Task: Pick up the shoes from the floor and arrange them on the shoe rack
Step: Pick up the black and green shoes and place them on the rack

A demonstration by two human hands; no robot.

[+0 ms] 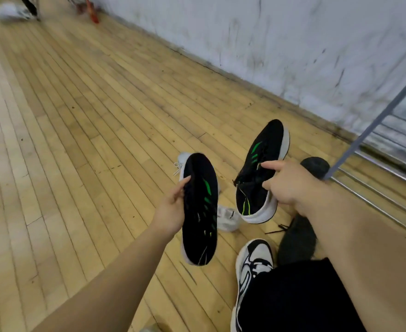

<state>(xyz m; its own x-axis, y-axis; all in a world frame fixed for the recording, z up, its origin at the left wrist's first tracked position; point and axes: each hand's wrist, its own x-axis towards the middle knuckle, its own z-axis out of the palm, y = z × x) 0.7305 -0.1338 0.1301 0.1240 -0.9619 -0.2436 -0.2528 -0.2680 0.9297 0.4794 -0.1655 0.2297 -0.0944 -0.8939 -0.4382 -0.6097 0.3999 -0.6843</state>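
Note:
I hold a pair of black sneakers with green stripes and white soles above the wooden floor. My left hand [172, 209] grips the left black sneaker [200, 209] along its side, toe pointing away. My right hand [290, 185] pinches the right black sneaker [260, 168] near its collar, with the forefinger stretched over the laces. A white sneaker [227, 218] lies on the floor under them, mostly hidden. A dark shoe [295, 240] lies on the floor beneath my right forearm. The metal shoe rack [374, 125] stands at the right by the wall.
My own foot in a white and black sneaker [252, 267] stands at the bottom, beside my black shorts. A stained white wall [269, 39] runs along the right. A blurred white object [10, 12] and a red thing [93, 10] lie far off.

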